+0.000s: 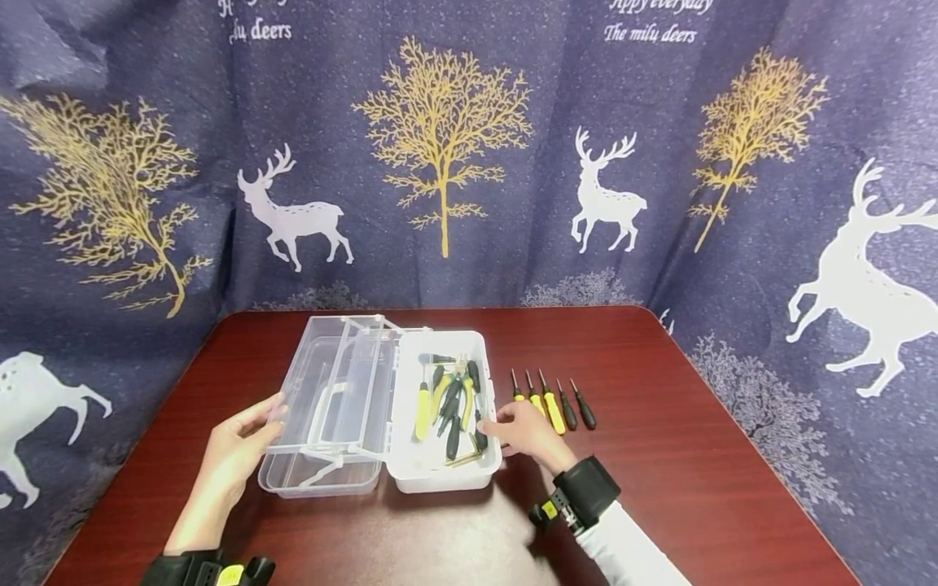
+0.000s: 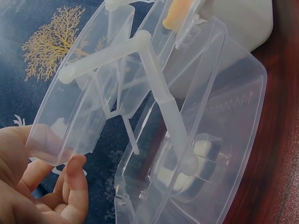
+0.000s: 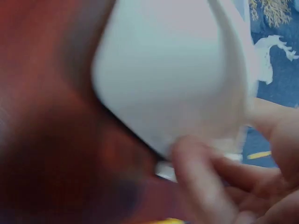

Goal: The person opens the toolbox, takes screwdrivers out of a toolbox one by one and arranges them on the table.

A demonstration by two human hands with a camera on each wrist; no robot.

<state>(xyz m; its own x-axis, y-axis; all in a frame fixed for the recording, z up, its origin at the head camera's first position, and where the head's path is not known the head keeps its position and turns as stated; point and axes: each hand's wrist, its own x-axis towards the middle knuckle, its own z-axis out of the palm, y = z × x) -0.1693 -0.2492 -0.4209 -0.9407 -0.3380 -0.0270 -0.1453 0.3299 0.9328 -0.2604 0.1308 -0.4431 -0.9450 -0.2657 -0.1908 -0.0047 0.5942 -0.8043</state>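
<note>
The left hand (image 1: 233,456), fingers relaxed, is steadying the clear lid (image 1: 326,407) while the right hand (image 1: 528,433), fingers loosely curled, is resting at the white toolbox (image 1: 440,472) mid-table, likely needing a reach toward the screwdrivers (image 1: 553,400) next.

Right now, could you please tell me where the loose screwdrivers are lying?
In the head view, the screwdrivers lie in a row on the table, right of the white toolbox and just beyond the right hand.
</note>
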